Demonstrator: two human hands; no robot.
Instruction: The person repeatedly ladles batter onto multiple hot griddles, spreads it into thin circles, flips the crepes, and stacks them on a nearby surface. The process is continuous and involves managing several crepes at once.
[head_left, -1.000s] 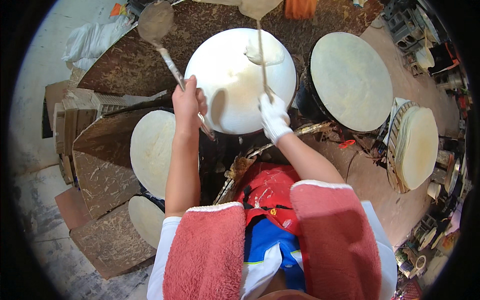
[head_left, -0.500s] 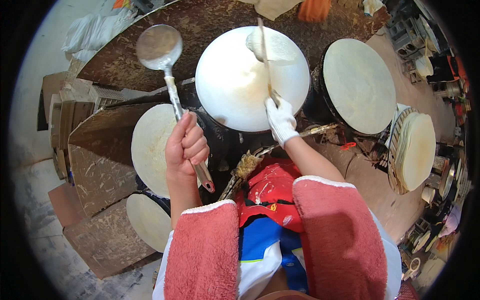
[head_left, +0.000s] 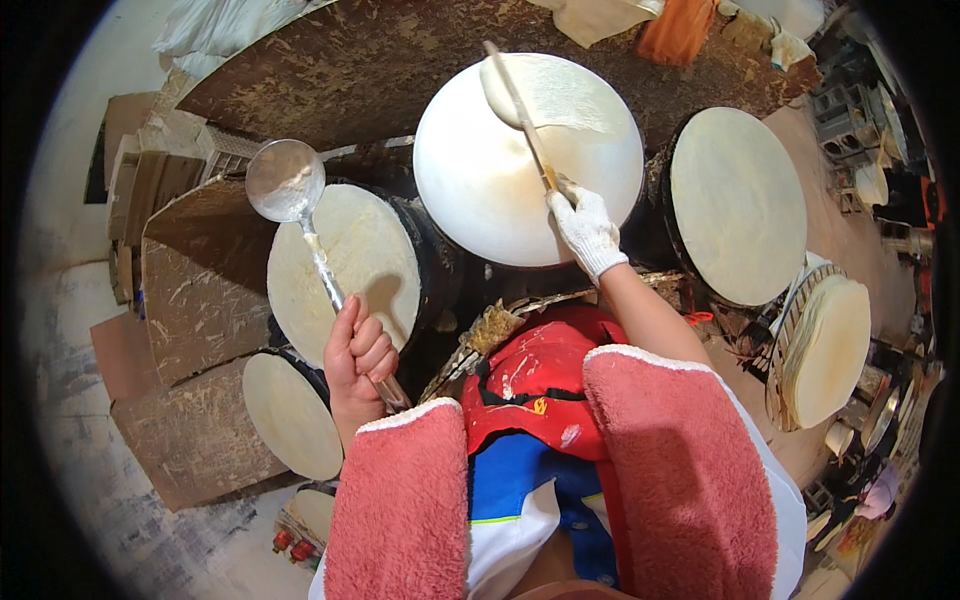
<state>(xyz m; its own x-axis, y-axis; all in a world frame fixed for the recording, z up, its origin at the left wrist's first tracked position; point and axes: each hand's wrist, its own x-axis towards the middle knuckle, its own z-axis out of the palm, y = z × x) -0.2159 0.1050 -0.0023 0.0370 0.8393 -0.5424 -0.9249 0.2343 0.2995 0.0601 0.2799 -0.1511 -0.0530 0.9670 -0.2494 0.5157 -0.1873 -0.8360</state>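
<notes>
Batter [head_left: 575,95] lay pooled across the upper part of the white griddle [head_left: 470,180], upper centre of the frame. Step in hand, as judged: spreading. Right hand [head_left: 584,228], gloved, was closed on the near end of a thin stick [head_left: 519,110], which slanted toward the upper left across the batter's left edge. Could not tell how firmly the stick bore on the surface. Right forearm [head_left: 658,305] reached up and leftward out of its red sleeve [head_left: 680,440], wrist roughly in line. Left hand [head_left: 358,350], bare, left of centre, was fisted round the handle of a ladle [head_left: 322,265], bowl toward the upper left and overlapping the left disc [head_left: 350,250] in view. Bowl showed pale residue [head_left: 290,185]. Next move, as judged, called for a light, even sweep of the stick, with the ladle held clear.
</notes>
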